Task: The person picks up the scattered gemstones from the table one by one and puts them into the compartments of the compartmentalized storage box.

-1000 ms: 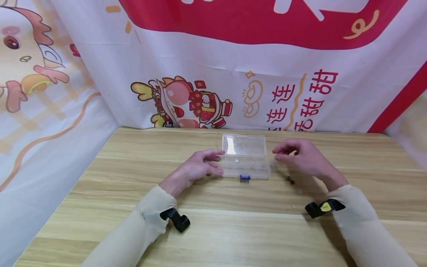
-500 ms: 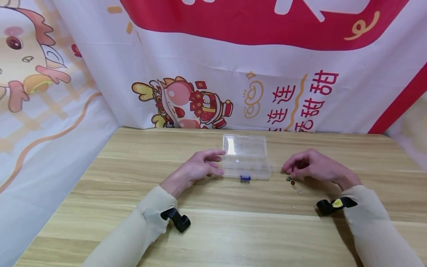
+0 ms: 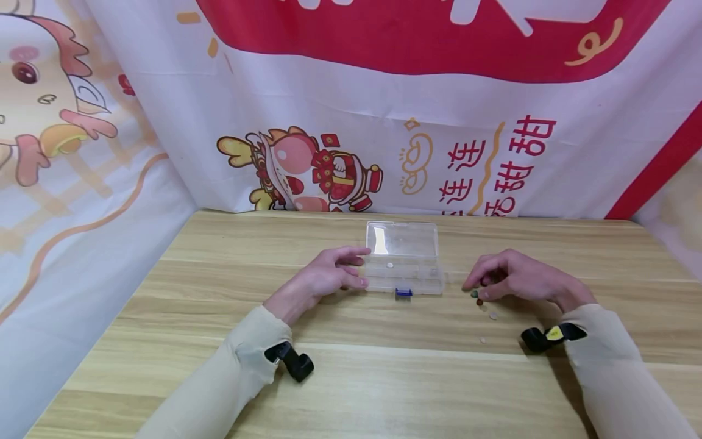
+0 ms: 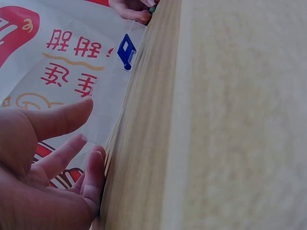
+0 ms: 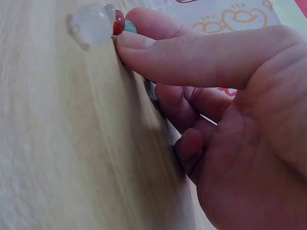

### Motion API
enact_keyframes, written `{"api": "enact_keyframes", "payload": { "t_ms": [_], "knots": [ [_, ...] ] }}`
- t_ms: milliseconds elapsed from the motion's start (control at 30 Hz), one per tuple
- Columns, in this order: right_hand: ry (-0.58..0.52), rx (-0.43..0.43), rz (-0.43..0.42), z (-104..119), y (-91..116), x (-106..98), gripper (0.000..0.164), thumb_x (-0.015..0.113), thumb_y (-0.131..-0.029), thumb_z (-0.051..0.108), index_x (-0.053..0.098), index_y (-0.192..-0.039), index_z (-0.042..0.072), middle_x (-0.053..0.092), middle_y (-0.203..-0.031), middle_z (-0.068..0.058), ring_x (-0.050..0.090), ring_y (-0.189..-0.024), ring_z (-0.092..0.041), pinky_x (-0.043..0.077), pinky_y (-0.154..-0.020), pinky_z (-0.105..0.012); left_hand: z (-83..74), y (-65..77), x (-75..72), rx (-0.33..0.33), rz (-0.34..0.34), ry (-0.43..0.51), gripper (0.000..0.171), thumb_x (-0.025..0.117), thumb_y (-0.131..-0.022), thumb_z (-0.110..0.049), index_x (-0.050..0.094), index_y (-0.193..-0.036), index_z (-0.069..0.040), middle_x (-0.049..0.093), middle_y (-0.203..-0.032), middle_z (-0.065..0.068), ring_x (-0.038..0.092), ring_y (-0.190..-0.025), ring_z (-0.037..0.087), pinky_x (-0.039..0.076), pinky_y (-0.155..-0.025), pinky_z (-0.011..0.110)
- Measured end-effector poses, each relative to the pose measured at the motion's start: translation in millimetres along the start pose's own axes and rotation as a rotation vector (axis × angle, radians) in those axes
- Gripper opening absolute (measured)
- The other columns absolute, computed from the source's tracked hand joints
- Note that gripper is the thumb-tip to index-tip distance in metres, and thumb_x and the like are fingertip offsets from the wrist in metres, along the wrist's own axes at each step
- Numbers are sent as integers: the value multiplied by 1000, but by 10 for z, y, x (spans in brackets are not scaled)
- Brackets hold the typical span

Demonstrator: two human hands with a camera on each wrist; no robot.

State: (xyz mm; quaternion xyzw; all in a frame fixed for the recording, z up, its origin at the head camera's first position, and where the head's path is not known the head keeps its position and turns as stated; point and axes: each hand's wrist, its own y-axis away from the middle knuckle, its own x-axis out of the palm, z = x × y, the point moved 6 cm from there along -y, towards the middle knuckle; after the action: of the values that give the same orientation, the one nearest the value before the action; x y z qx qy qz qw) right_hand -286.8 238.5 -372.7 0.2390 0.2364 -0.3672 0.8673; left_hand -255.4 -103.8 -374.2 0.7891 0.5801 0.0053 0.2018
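Note:
A clear plastic compartment box (image 3: 378, 287) with a blue latch (image 3: 403, 293) stands with its lid (image 3: 408, 239) raised. One small white bead (image 3: 390, 265) lies inside it. My left hand (image 3: 323, 274) touches the box's left side with extended, relaxed fingers; the left wrist view shows fingertips at its corner. Right of the box, my right hand (image 3: 518, 279) is low over the table, thumb and index finger pinching a small green bead (image 5: 130, 27). Beside the thumb tip sits a red bead (image 5: 118, 23), and a clear round bead (image 5: 91, 24) appears past it.
Two pale, clear beads, a nearer one (image 3: 482, 340) and a farther one (image 3: 493, 316), lie on the wooden table (image 3: 384, 384) in front of my right hand. A printed cloth (image 3: 340, 91) hangs along the table's back edge.
My right hand has moved from beside the box's right end down and right to the beads, its fingertips closing around the green one. My left hand and the box have stayed put.

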Motion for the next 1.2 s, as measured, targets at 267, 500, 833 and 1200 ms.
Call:
{"api": "enact_keyframes", "payload": {
  "t_ms": [267,500,833,1200],
  "knots": [
    [53,-37,-9,27,-9,18,14,79,-94,16,84,-104,24,75,-112,-4,60,-99,-21,47,-88,-26,2,-2,19,-12,-4,5,63,80,-92,-4,62,-149,-25,57,-150,8,61,-125,25,53,-99,33],
    [72,23,-43,59,-8,17,9,78,-96,18,81,-103,22,75,-104,-3,60,-94,-21,48,-85,-27,-2,2,22,-13,-5,2,63,80,-92,-5,62,-149,-26,57,-151,8,61,-126,26,54,-101,34],
    [108,51,-153,147,-19,-35,11,73,-99,13,77,-108,19,72,-106,-5,58,-96,-22,51,-79,-26,-15,3,17,-6,-6,-2,65,80,-91,-5,62,-149,-26,57,-151,8,60,-128,27,53,-102,35],
    [111,41,-224,336,-96,-34,19,74,-100,18,77,-119,16,74,-112,-3,58,-99,-22,50,-80,-26,-4,1,-3,-8,-12,-5,66,81,-91,-5,61,-150,-25,57,-151,8,57,-132,28,52,-107,38]
  ]
}}
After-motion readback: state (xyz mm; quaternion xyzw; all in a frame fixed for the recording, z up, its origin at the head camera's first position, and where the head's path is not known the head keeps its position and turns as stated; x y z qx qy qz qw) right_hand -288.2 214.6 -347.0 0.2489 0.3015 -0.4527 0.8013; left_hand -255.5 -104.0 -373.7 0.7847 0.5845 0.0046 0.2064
